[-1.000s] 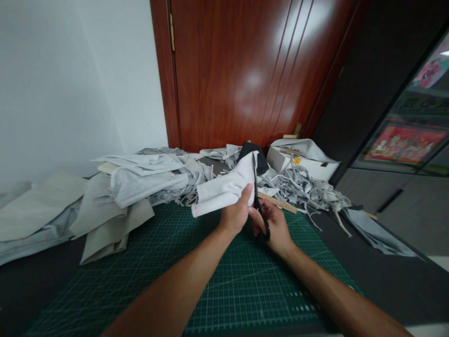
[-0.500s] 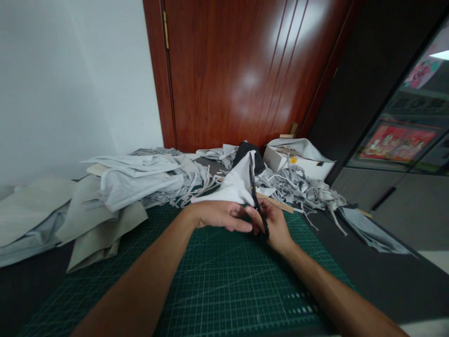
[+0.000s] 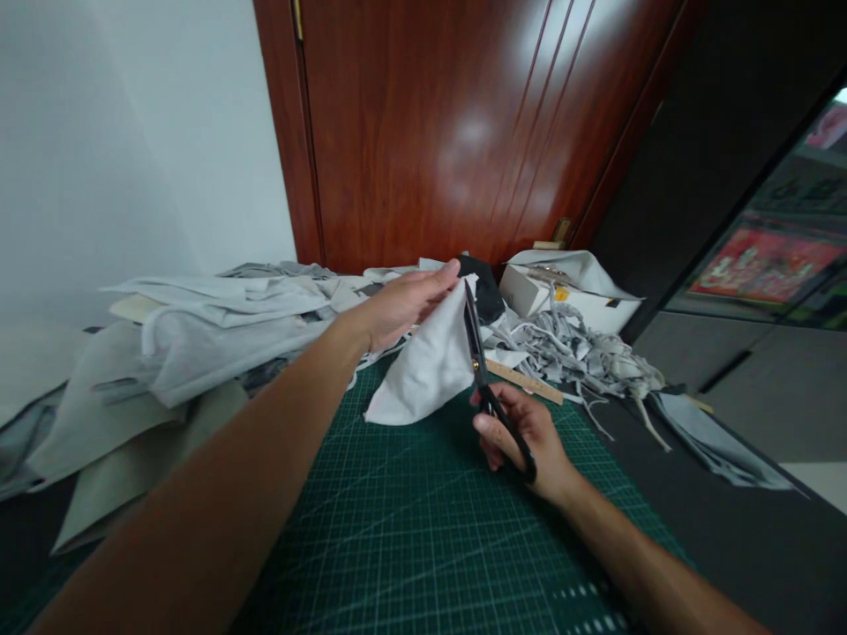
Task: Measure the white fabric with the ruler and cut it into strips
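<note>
My left hand [image 3: 410,304] is closed on the upper left edge of a white piece of fabric [image 3: 427,370], its thumb near the top corner. The fabric hangs down over the green cutting mat [image 3: 423,520]. In my right hand [image 3: 522,432] is a pair of black scissors [image 3: 477,353], with fingers wrapped round the handles. The blades point up and away along the fabric's right edge, their tips close to its top corner. Whether the blades are parted or closed on the cloth is hard to make out.
Stacked grey and white fabric pieces [image 3: 218,309] lie on the left. Behind the mat, to the right, are a tangle of grey strips [image 3: 582,348], a wooden ruler [image 3: 526,381], a white box [image 3: 582,304] and a black item [image 3: 483,287]. Folded grey cloth [image 3: 718,441] lies far right.
My left hand has moved up and away to the fabric's top corner, and the fabric now hangs lower. My right hand with the scissors has shifted slightly right and nearer me.
</note>
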Demonstrator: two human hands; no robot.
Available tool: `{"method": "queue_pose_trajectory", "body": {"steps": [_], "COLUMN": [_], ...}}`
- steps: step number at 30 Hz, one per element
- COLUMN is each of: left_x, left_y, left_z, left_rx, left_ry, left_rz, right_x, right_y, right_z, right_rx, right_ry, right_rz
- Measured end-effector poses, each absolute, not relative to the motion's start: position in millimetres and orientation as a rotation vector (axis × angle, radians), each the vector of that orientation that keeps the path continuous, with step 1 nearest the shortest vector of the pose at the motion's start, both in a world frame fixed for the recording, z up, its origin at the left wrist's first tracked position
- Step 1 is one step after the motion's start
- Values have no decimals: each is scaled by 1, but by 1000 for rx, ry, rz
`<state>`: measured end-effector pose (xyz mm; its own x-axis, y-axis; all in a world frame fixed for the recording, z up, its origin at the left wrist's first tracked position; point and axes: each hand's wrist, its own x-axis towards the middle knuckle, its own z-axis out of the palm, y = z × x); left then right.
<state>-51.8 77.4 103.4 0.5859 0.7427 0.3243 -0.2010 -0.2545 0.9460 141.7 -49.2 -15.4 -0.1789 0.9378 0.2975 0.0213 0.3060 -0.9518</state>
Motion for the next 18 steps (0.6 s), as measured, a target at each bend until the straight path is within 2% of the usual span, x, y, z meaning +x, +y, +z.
{"method": "queue_pose_trajectory", "body": {"steps": [3, 6, 18], "left_x": [-50, -56, -77], "left_y": [78, 76, 89], "left_z": [95, 99, 104], "left_rx": [1512, 1510, 1716], "left_ry": [394, 362, 620], "left_rz": [742, 670, 774], "right_x": [143, 144, 144], "right_y": [-51, -52, -48], "right_z": [-16, -15, -17], "right_rx": [-908, -922, -1080], "right_ry": [-1532, -1531, -1532], "right_rz": [1110, 1118, 1044]}}
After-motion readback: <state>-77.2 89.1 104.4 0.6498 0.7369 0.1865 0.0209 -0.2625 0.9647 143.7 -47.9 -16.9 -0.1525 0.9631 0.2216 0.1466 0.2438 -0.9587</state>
